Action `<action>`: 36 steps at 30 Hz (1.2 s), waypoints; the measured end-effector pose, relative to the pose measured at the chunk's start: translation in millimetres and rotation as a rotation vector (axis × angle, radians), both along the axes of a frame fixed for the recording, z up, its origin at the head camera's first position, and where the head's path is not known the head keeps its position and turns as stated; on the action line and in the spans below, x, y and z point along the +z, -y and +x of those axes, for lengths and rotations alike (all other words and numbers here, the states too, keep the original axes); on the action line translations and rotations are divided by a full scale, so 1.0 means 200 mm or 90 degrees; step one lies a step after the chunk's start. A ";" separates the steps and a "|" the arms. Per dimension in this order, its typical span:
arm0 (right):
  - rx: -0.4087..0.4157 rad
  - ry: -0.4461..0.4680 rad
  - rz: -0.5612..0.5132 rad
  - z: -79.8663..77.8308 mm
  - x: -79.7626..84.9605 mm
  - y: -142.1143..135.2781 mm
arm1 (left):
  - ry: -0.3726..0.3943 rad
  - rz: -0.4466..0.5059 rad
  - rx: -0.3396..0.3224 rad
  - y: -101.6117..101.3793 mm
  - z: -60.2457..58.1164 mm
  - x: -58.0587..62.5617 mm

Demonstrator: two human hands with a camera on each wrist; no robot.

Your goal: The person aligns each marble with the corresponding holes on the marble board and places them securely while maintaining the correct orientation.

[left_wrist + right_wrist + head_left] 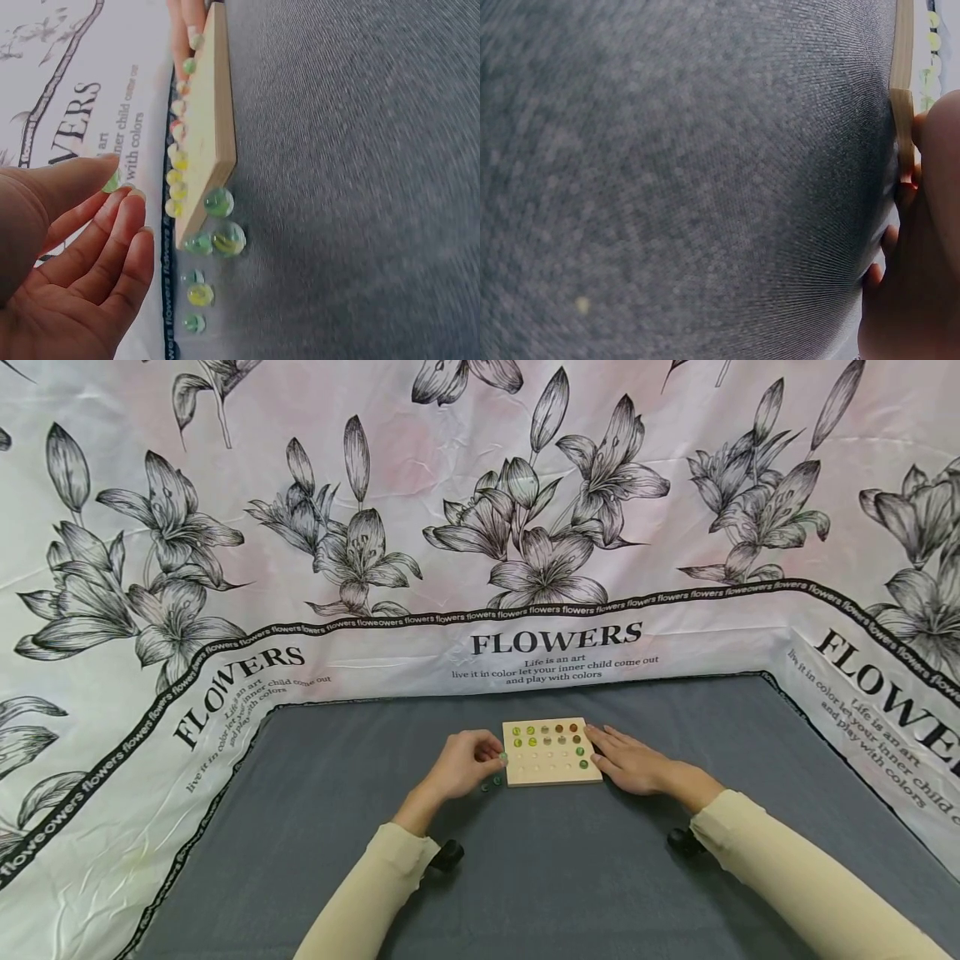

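A light wooden board (534, 778) with rows of round hollows lies on the grey cloth. Yellow, clear and reddish-brown marbles fill its two far rows, and green marbles (583, 764) sit at the right end of the nearer rows. My left hand (467, 764) is just off the board's left edge, pinching a green marble (112, 181) between thumb and fingertips. Close by on the cloth are several loose marbles (228, 240), mostly green, one yellowish. At the opposite side, my right hand (633, 764) lies with extended fingers against the board's right edge.
Grey cloth (555, 877) covers the table around the board. Behind it rises a white cloth (555, 652) printed with lilies and lettering. A dark wrist device (447, 856) is on the left wrist, another (684, 842) on the right.
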State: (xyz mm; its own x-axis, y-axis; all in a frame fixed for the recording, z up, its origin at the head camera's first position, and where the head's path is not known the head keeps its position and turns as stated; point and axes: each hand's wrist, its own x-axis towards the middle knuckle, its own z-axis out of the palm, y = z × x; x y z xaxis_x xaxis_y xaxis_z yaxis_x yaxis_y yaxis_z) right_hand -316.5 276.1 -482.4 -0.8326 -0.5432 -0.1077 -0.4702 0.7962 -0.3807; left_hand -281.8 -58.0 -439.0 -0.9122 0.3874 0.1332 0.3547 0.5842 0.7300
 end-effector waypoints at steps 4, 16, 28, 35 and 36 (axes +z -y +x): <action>-0.004 0.000 -0.006 0.00 -0.01 0.00 | -0.002 0.005 -0.007 -0.03 0.00 0.00; -0.001 -0.019 -0.014 0.03 -0.01 0.00 | 0.000 0.015 -0.020 -0.10 0.00 -0.03; 0.011 -0.027 -0.023 0.09 0.05 0.04 | -0.012 0.008 -0.045 -0.23 -0.04 -0.04; 0.009 -0.034 -0.005 0.07 -0.01 0.02 | -0.033 0.014 -0.062 -0.31 -0.06 -0.07; 0.008 -0.034 -0.003 0.07 -0.01 0.02 | -0.039 0.017 -0.065 -0.32 -0.06 -0.08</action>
